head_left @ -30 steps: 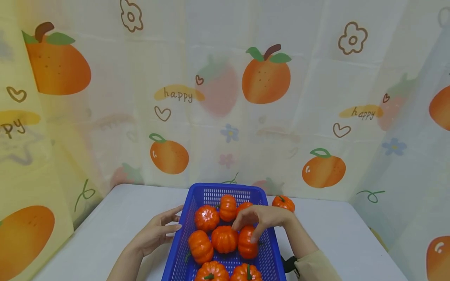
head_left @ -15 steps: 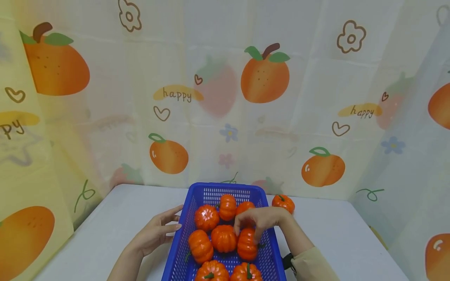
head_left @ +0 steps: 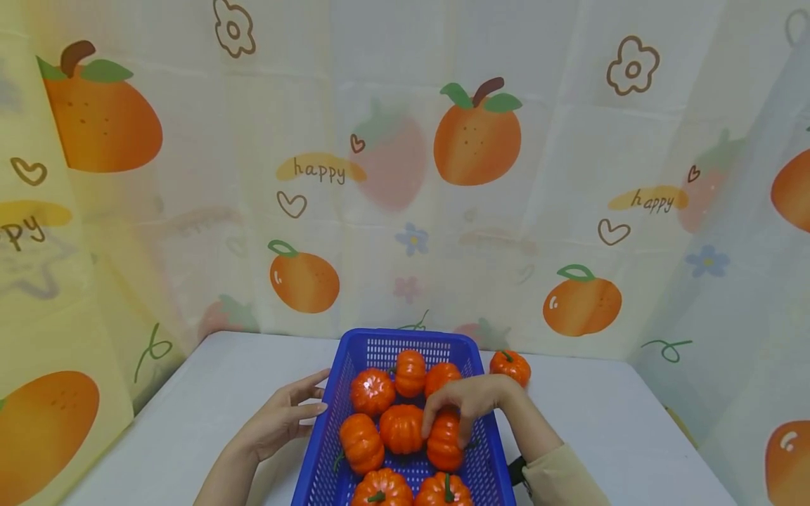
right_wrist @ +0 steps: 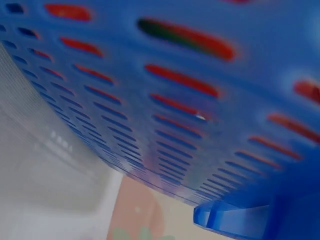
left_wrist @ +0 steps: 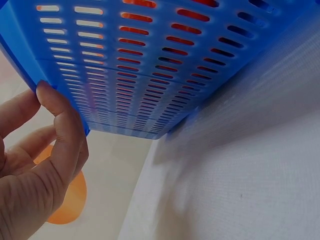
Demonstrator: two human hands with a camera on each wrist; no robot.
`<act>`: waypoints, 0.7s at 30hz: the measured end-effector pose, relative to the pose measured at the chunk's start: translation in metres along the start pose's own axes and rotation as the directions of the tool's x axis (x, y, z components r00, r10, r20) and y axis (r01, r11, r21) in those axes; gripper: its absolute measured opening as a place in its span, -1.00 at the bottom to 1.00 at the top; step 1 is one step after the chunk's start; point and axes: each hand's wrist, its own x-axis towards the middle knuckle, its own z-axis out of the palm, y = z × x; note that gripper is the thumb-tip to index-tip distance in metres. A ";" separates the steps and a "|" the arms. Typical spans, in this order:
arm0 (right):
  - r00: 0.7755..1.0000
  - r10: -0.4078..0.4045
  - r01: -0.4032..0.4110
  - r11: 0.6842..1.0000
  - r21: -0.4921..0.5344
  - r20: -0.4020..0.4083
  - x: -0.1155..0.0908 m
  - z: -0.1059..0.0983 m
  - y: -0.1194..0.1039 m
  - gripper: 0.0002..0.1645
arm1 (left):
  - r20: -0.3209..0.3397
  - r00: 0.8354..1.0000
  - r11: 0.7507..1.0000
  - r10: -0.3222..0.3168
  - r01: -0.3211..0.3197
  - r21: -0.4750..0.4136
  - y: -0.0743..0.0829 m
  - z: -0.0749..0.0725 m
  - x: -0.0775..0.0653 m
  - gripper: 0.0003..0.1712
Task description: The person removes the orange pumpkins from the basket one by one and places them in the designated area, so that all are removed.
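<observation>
In the head view, a blue plastic basket (head_left: 308,450) with slotted walls holds several small orange pumpkins. My right hand (head_left: 470,402) reaches over the basket's right rim, and its fingers and thumb straddle and grip a pumpkin (head_left: 445,443) on the right side. Another pumpkin (head_left: 403,429) lies just left of those fingers. My left hand (head_left: 283,419) is at the basket's left side, with fingertips touching the rim. In the left wrist view, the left hand (left_wrist: 45,150) shows fingertips at the rim edge. Only the slotted wall (right_wrist: 135,100) shows in the right wrist view; the right hand is hidden there.
One loose pumpkin (head_left: 510,367) sits on the white table (head_left: 588,414), outside the basket near its far right corner. A curtain (head_left: 405,232) printed with fruit hangs behind the table and along its sides.
My right hand has lowered slightly and its fingers have closed around the right-hand pumpkin. The left hand and the basket have stayed in place.
</observation>
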 end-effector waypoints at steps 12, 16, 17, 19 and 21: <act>0.971 -0.228 0.238 0.934 0.265 -0.068 -0.006 -0.001 0.015 -0.54 | 0.000 1.000 1.000 -0.004 0.004 -0.002 0.000 0.000 0.000 -0.15; 0.968 -0.212 0.241 0.931 0.275 -0.132 -0.008 0.000 0.017 -0.55 | -0.002 1.000 1.000 -0.010 0.010 -0.004 0.001 0.000 0.000 -0.15; 0.966 -0.208 0.244 0.930 0.274 -0.153 -0.009 0.000 0.018 -0.56 | -0.003 1.000 1.000 -0.010 0.010 -0.004 0.001 0.000 0.000 -0.15; 0.961 -0.194 0.245 0.928 0.282 -0.197 -0.009 0.000 0.018 -0.56 | -0.003 1.000 1.000 -0.009 0.009 -0.003 0.001 0.000 0.000 -0.15; 0.954 -0.181 0.251 0.919 0.304 -0.239 -0.008 -0.001 0.018 -0.55 | -0.002 1.000 1.000 -0.007 0.007 -0.002 0.001 0.000 0.000 -0.15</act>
